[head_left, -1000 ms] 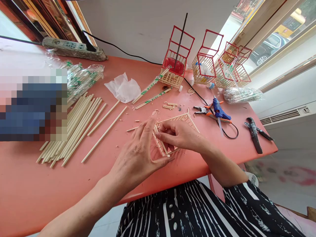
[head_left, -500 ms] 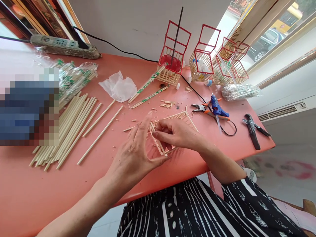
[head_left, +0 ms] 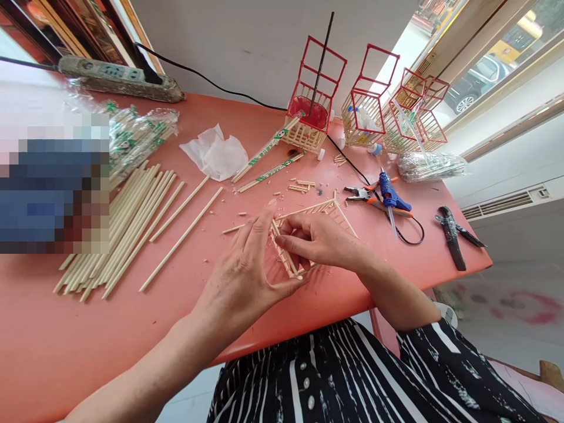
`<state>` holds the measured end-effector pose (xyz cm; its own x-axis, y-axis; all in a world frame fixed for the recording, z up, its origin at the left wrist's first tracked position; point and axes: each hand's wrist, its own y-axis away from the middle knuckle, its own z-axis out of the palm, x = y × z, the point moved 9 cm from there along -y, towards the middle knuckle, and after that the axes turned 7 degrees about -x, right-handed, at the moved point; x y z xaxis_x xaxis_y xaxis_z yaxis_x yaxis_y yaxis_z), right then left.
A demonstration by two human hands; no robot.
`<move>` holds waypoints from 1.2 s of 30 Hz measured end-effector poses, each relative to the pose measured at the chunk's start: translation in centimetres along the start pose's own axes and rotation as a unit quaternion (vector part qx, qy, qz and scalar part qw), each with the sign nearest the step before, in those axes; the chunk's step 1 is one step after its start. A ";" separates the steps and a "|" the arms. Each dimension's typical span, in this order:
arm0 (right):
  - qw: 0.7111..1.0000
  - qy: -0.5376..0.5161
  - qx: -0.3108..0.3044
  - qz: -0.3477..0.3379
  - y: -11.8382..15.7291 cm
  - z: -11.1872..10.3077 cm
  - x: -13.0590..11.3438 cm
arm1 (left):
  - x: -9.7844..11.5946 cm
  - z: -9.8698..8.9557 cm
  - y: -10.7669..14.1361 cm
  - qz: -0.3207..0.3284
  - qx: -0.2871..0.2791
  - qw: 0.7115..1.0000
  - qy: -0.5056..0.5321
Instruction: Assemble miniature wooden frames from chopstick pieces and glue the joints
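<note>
A small frame of pale wooden sticks (head_left: 343, 216) lies on the red table, its closely set bars partly hidden under my hands. My left hand (head_left: 244, 261) spans the frame's left side with fingers stretched and thumb wide apart. Its thumb tip rests by the near corner, and the index finger reaches past the far end. Between them, my right hand (head_left: 315, 238) pinches a short wooden stick (head_left: 286, 254) along that side. The right fingertips are partly hidden behind the knuckles.
Loose chopsticks (head_left: 118, 235) lie left, near wrapped chopsticks (head_left: 145, 132) and white tissue (head_left: 214, 154). Stick cages (head_left: 304, 140) with red-painted frames stand at the back. Pliers (head_left: 359, 192), a blue glue gun (head_left: 388, 191) with its cord and a black-handled tool (head_left: 452, 238) lie right.
The whole view has shifted slightly to the right. Both hands keep almost the same pose over the stick frame.
</note>
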<state>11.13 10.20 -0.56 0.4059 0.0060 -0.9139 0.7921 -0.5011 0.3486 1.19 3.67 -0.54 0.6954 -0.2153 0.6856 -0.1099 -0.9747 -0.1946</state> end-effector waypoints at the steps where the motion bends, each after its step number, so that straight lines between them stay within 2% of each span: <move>1: 1.000 -0.001 0.000 0.000 0.0 0.0 0.0 | 0.0 0.0 0.0 0.000 -0.001 1.000 0.001; 7: 1.000 0.017 0.008 0.001 0.1 -0.4 0.0 | -0.8 0.8 0.1 -0.014 -0.012 1.000 0.022; 10: 0.999 0.041 -0.002 -0.006 0.5 -0.9 -0.4 | -1.6 0.5 -0.1 -0.026 -0.030 0.998 0.050; 14: 0.997 0.076 0.014 -0.023 1.4 -2.6 -1.1 | -2.6 -2.0 -0.8 -0.044 -0.051 0.986 0.153; 16: 0.994 0.080 0.056 -0.041 1.9 -4.1 -1.5 | -3.7 -3.8 -1.3 -0.072 -0.021 0.982 0.176; 18: 0.988 0.083 0.115 -0.060 2.5 -5.9 -1.9 | -4.8 -5.2 -1.7 -0.100 0.021 0.989 0.107; 20: 0.977 0.095 0.178 -0.073 3.2 -7.7 -2.1 | -5.5 -5.5 -2.0 -0.109 0.038 0.993 -0.009; 22: 0.967 0.108 0.217 -0.082 3.6 -8.7 -2.2 | -5.9 -4.5 -2.4 -0.107 0.018 0.988 -0.108; 24: 0.962 0.115 0.231 -0.087 3.7 -9.2 -2.1 | -6.6 -3.0 -2.7 -0.115 -0.018 0.978 -0.170; 26: 0.962 0.115 0.231 -0.091 3.6 -9.1 -2.0 | -7.0 -1.8 -2.8 -0.124 -0.045 0.970 -0.202; 28: 0.963 0.108 0.227 -0.099 3.3 -8.9 -2.0 | -7.2 -1.5 -2.8 -0.127 -0.049 0.969 -0.208; 30: 0.964 0.093 0.220 -0.115 3.0 -8.6 -2.0 | -7.3 -2.1 -2.8 -0.131 -0.025 0.973 -0.186; 32: 0.966 0.069 0.212 -0.130 2.7 -8.3 -2.0 | -7.6 -3.6 -2.7 -0.147 0.030 0.981 -0.125; 34: 0.969 0.037 0.204 -0.137 2.4 -8.0 -1.9 | -8.2 -5.1 -2.5 -0.163 0.084 0.983 0.008; 36: 0.972 -0.002 0.190 -0.139 1.9 -7.5 -1.6 | -8.5 -5.2 -2.6 -0.166 0.097 0.960 0.202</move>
<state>15.44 15.73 3.18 0.1986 0.1839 -0.9627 0.6447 -0.7643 -0.0130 -8.12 7.71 -2.19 0.3326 0.0605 0.9411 0.2322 -0.9725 -0.0195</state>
